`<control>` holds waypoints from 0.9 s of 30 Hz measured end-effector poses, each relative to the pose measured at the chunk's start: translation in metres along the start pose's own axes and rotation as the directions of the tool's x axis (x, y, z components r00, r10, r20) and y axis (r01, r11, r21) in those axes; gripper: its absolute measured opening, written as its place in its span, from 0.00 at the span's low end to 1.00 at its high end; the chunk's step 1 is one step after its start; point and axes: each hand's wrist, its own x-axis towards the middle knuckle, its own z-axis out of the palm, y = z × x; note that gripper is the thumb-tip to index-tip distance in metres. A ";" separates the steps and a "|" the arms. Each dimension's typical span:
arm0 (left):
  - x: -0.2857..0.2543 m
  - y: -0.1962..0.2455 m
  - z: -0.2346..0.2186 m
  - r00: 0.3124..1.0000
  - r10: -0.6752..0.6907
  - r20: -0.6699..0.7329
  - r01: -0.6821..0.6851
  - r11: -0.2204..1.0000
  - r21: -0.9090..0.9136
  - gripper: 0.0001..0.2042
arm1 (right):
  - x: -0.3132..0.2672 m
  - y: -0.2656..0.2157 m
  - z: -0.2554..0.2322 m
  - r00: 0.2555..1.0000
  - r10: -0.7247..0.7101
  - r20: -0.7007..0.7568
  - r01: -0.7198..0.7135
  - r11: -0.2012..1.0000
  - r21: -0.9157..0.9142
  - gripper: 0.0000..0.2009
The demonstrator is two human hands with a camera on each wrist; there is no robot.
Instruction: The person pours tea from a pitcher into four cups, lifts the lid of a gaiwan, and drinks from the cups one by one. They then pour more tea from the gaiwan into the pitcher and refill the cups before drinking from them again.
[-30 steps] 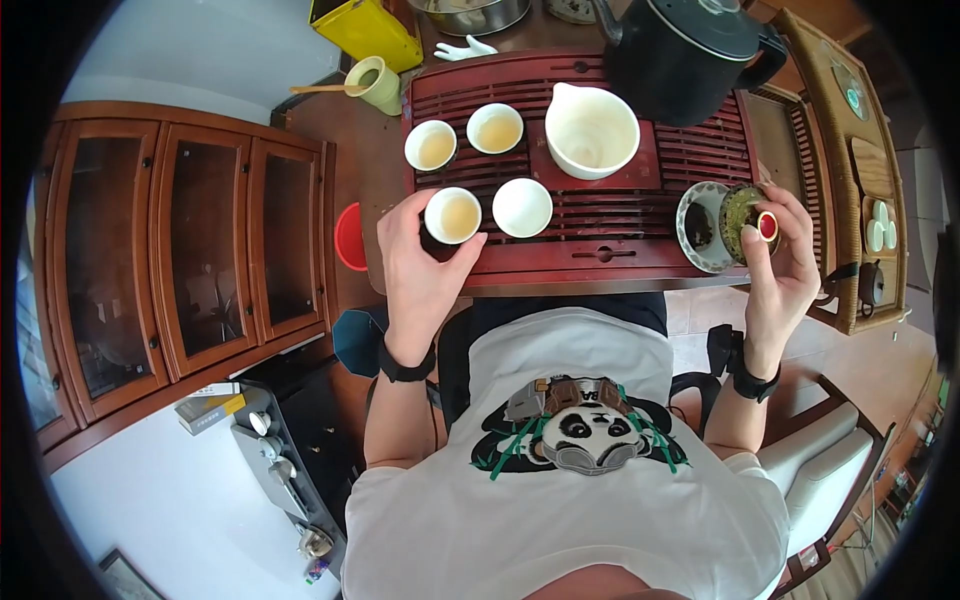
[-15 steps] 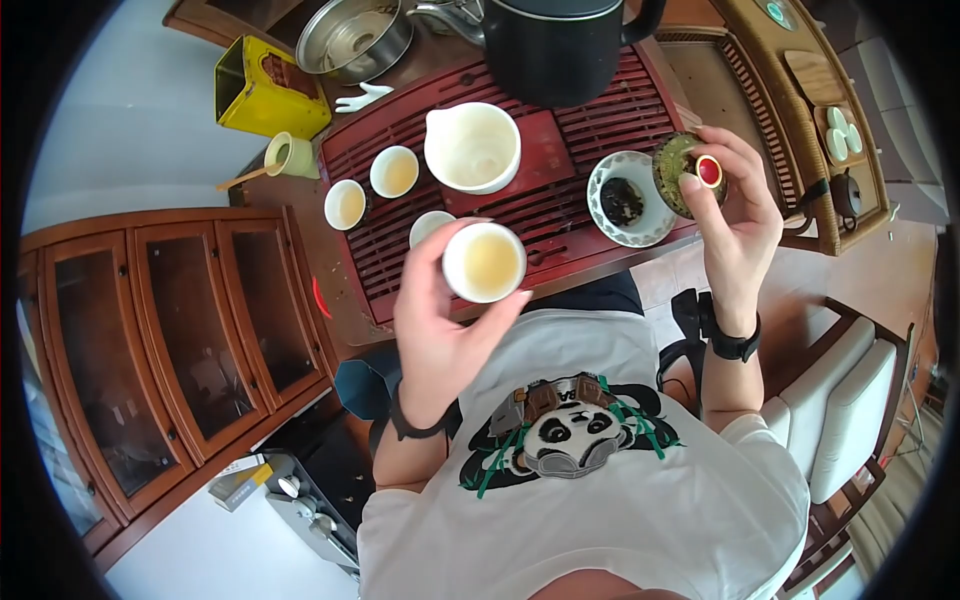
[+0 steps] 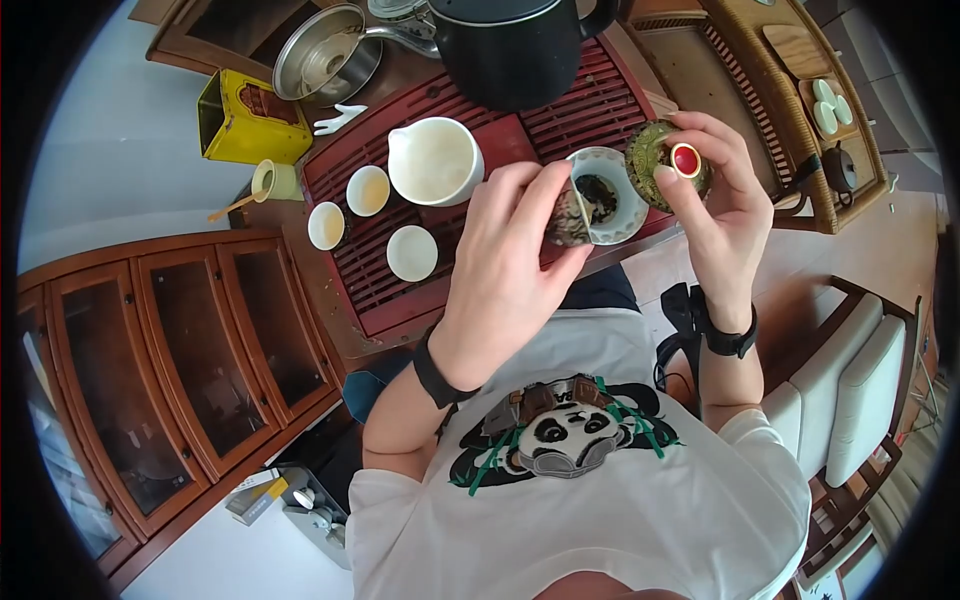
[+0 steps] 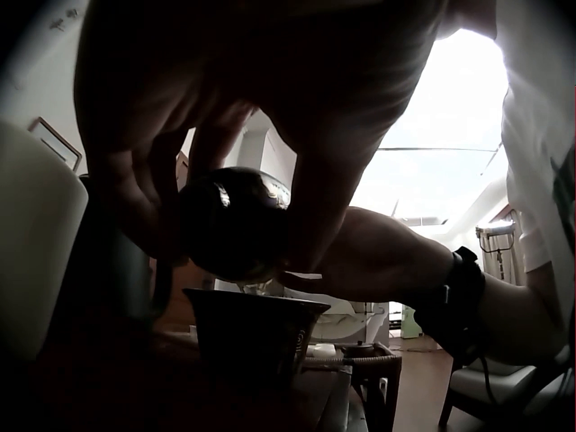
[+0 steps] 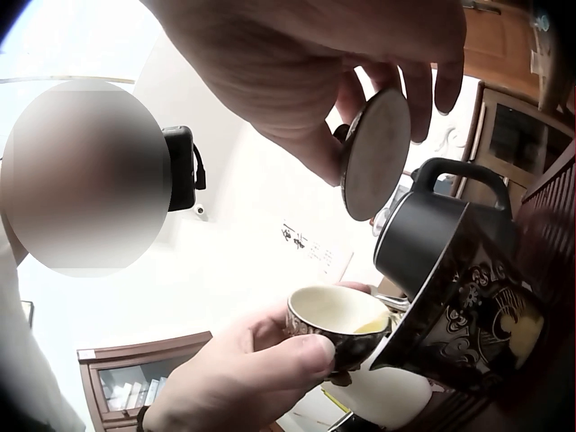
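Note:
My left hand [image 3: 500,275] grips a small patterned teacup [image 3: 568,220] by its sides, tilted at the rim of a lidded tea bowl's open base [image 3: 628,205]. Dark wet leaves lie inside that bowl. In the right wrist view pale yellow tea sits at the low lip of the cup [image 5: 328,310], close against the bowl [image 5: 477,315]. A thin clear stream shows beneath the cup [image 4: 236,225] in the left wrist view. Just right of the bowl, my right hand [image 3: 735,215] pinches the green patterned lid [image 3: 648,150] by its red-topped knob, holding it raised and tilted.
On the slatted red tea tray [image 3: 375,310] stand two cups of tea [image 3: 368,190], a white-looking cup [image 3: 412,253] and a white pitcher [image 3: 435,160]. A black kettle [image 3: 510,60] is behind. Farther left are a yellow tin [image 3: 260,115] and a green holder [image 3: 280,182].
My left hand has lifted the full teacup off the tray, carried it right and tipped it at the bowl. My right hand keeps the lid raised beside the bowl. The head view has shifted.

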 end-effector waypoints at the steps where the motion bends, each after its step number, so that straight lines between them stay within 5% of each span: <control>1: 0.004 0.002 -0.001 1.000 0.024 0.019 -0.025 0.999 0.036 0.31 | 0.000 -0.001 0.000 1.000 -0.011 0.006 0.011 1.000 -0.009 0.14; 9: 0.012 0.007 -0.002 0.988 0.136 0.072 -0.148 0.969 0.197 0.32 | 0.001 -0.003 -0.003 0.999 -0.023 0.043 0.026 0.998 -0.058 0.14; 16: -0.007 -0.010 -0.004 0.976 0.131 -0.176 -0.112 0.987 0.115 0.29 | -0.002 -0.003 0.004 0.989 0.002 0.145 0.020 0.988 -0.155 0.13; 27: -0.063 -0.031 -0.038 0.919 -0.236 -0.316 0.153 0.952 -0.264 0.33 | -0.002 -0.006 0.022 0.969 -0.074 0.236 0.157 0.922 -0.354 0.13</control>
